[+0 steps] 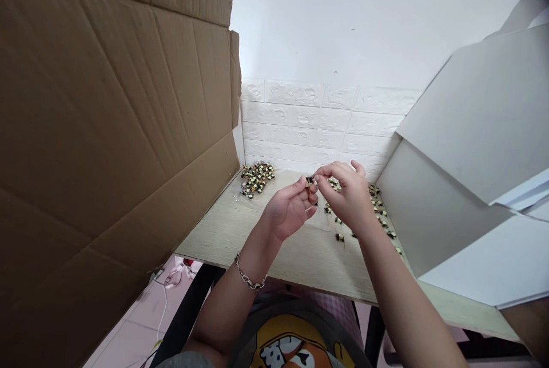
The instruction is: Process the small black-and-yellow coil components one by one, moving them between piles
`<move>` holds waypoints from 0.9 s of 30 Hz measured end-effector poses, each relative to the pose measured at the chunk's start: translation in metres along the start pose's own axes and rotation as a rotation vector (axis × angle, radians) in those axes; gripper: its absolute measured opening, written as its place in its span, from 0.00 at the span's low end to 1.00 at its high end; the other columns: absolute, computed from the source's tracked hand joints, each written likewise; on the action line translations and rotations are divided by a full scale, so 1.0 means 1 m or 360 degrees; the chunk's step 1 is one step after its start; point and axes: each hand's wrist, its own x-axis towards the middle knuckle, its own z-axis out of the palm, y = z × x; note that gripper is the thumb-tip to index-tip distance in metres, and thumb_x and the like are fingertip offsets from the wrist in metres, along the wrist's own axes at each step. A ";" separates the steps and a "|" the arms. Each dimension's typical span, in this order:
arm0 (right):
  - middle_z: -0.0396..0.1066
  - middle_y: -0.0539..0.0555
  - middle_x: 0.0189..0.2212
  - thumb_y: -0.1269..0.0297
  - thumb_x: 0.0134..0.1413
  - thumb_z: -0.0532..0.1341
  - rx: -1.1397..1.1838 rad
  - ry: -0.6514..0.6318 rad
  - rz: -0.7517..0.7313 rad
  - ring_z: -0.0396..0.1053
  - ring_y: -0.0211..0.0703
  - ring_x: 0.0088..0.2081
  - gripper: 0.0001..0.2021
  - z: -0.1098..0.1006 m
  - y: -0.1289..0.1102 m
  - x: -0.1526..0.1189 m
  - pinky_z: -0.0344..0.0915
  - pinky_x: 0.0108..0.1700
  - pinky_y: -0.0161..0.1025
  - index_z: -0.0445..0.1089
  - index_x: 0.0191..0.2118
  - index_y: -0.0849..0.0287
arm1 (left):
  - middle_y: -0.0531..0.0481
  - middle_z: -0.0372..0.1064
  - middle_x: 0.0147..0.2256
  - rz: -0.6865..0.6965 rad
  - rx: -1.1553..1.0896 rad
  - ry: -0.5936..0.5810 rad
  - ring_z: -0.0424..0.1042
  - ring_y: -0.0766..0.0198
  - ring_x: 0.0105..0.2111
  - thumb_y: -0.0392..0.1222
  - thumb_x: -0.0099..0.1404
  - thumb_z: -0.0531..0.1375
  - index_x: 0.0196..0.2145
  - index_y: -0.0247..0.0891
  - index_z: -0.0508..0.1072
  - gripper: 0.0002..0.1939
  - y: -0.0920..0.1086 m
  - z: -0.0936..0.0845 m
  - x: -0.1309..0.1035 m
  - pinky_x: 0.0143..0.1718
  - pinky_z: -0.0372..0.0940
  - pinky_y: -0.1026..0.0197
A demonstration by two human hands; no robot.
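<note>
Between the thumb and fingers of my left hand is a small black-and-yellow coil, held up above the table. My right hand meets it from the right, its thumb and index finger pinched together at the coil's right end. Whether those fingertips grip the coil itself or a thin wire on it is too small to tell. Under and beyond my right hand lie several similar coils, partly hidden by the hand and forearm. Another heap of coils sits at the table's back left, with fine wires showing.
A large cardboard sheet walls off the left side. White panels stand along the right. A white brick-patterned wall closes the back of the pale wooden table. The table's front edge runs just before my body.
</note>
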 end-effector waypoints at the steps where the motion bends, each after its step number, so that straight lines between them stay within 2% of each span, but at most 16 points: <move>1: 0.68 0.45 0.27 0.65 0.49 0.54 0.0002 -0.0006 0.0002 0.64 0.36 0.33 0.04 0.000 0.000 0.000 0.40 0.54 0.51 0.64 0.26 0.55 | 0.55 0.63 0.27 -0.0026 -0.0021 -0.0005 0.64 0.74 0.27 0.43 0.60 0.53 0.31 0.33 0.66 0.09 0.000 0.000 0.000 0.28 0.59 0.68; 12: 0.67 0.45 0.26 0.67 0.47 0.55 -0.0032 0.0134 -0.0037 0.64 0.36 0.33 0.03 0.003 -0.001 0.002 0.40 0.54 0.50 0.64 0.26 0.56 | 0.53 0.64 0.26 -0.0089 -0.0174 -0.0066 0.66 0.71 0.28 0.44 0.62 0.50 0.31 0.33 0.66 0.12 0.003 0.002 0.006 0.29 0.62 0.64; 19: 0.68 0.45 0.25 0.66 0.47 0.55 0.0178 0.0251 0.0078 0.65 0.36 0.30 0.04 0.002 0.000 0.007 0.45 0.53 0.51 0.64 0.25 0.55 | 0.51 0.65 0.27 -0.0048 -0.0227 -0.0114 0.66 0.68 0.30 0.45 0.62 0.50 0.31 0.33 0.66 0.12 0.004 0.015 0.011 0.33 0.61 0.61; 23: 0.68 0.49 0.24 0.65 0.47 0.55 0.0363 0.0349 0.0182 0.65 0.38 0.30 0.04 0.003 0.000 0.008 0.58 0.44 0.46 0.65 0.25 0.57 | 0.50 0.65 0.28 -0.0032 -0.0202 -0.0098 0.66 0.68 0.30 0.47 0.61 0.50 0.32 0.33 0.67 0.13 0.004 0.021 0.016 0.34 0.61 0.61; 27: 0.67 0.50 0.24 0.64 0.48 0.54 0.0818 0.0275 0.0399 0.65 0.36 0.27 0.05 0.004 0.003 0.007 0.63 0.33 0.37 0.65 0.28 0.59 | 0.51 0.64 0.27 -0.0035 -0.0186 -0.0157 0.66 0.68 0.30 0.46 0.61 0.51 0.31 0.33 0.66 0.12 0.002 0.022 0.020 0.34 0.61 0.61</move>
